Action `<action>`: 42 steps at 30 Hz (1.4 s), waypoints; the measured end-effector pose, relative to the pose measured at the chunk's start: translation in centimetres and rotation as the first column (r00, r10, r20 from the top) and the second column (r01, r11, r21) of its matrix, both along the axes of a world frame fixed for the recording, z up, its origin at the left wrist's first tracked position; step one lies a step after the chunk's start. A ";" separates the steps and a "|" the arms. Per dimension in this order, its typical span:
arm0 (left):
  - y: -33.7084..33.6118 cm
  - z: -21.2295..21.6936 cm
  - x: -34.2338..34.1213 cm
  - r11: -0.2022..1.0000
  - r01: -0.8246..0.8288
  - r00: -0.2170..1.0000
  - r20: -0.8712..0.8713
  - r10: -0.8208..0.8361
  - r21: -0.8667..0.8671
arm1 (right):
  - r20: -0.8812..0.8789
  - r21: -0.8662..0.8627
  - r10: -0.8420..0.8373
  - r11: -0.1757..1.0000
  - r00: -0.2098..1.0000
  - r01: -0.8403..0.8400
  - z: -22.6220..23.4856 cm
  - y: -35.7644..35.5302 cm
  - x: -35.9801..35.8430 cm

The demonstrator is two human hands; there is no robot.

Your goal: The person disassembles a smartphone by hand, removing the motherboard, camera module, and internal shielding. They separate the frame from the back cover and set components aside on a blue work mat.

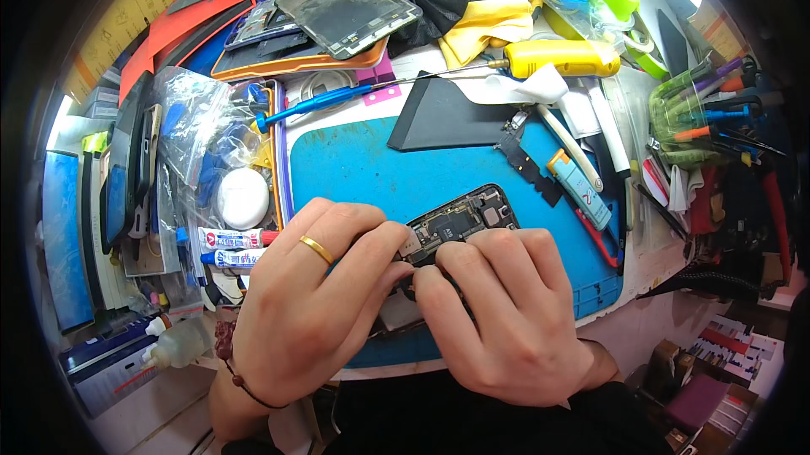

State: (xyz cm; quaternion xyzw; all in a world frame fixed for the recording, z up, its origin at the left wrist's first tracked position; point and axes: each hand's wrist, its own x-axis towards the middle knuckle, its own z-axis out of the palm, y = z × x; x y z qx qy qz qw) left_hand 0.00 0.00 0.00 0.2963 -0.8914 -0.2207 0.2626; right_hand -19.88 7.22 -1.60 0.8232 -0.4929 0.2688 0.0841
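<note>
An opened smartphone (460, 220) lies tilted on the blue work mat, its circuit board and camera part bare at the far end. My left hand (316, 286), with a gold ring and a bead bracelet, is closed at the phone's left edge, thumb and forefinger pinched on it. Closed as well, my right hand (506, 311) bends over the phone's near right side. Its fingertips meet the phone close to my left fingertips, and what they hold, if anything, is hidden. Both hands cover much of the phone's near half.
On the blue mat (337, 151) lie a black flat sheet (439, 117), a dark flex part (527, 159) and a light-blue lighter (582, 189). Behind are a blue screwdriver (316, 106), a yellow-handled tool (561, 58) and stacked phone parts (346, 12). Glue tubes (228, 238) sit left, a pen cup (679, 113) right.
</note>
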 end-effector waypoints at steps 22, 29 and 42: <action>0.0 0.1 0.1 1.000 0.002 1.000 0.013 -0.002 0.021 | 0.010 0.044 -0.062 0.997 0.998 0.062 0.1 0.9 -0.4; 0.1 0.2 0.0 1.000 0.000 0.999 0.042 -0.001 0.024 | 0.117 0.123 -0.082 0.990 0.990 0.068 0.3 2.2 -0.9; -0.1 -0.1 -0.1 0.999 0.029 0.998 0.051 -0.030 0.016 | 0.136 0.139 -0.081 0.988 0.987 0.062 0.5 2.3 -1.6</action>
